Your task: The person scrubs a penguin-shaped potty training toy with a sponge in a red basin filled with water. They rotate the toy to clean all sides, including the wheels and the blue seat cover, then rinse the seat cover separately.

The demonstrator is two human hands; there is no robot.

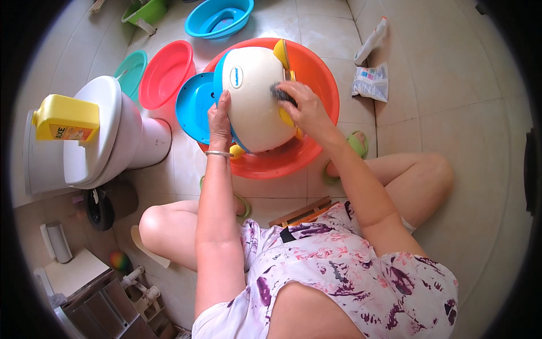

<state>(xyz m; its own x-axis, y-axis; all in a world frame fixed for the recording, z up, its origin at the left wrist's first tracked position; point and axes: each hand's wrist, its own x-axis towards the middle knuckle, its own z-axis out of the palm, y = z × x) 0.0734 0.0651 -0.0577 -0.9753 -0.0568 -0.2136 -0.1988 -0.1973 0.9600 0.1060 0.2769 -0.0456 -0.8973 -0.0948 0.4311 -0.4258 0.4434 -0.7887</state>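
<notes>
A child's potty (254, 106), white and rounded with a blue rim and yellow parts, lies tipped on its side in a large orange plastic basin (311, 156). My left hand (220, 120) grips it by the blue rim, thumb on the white shell. In my right hand (307, 108) is a dark grey scouring pad (281, 94), pressed against the shell near the yellow parts. A flat blue plastic piece (192, 106) shows to the left of the potty, beside my left hand. The far underside of the potty is hidden.
A white toilet (142, 140) stands at the left, with a yellow detergent bottle (67, 118) on its lid. Behind are a pink basin (167, 76), a teal basin (133, 70) and a blue basin (203, 25). A printed bag (371, 82) leans by the right wall.
</notes>
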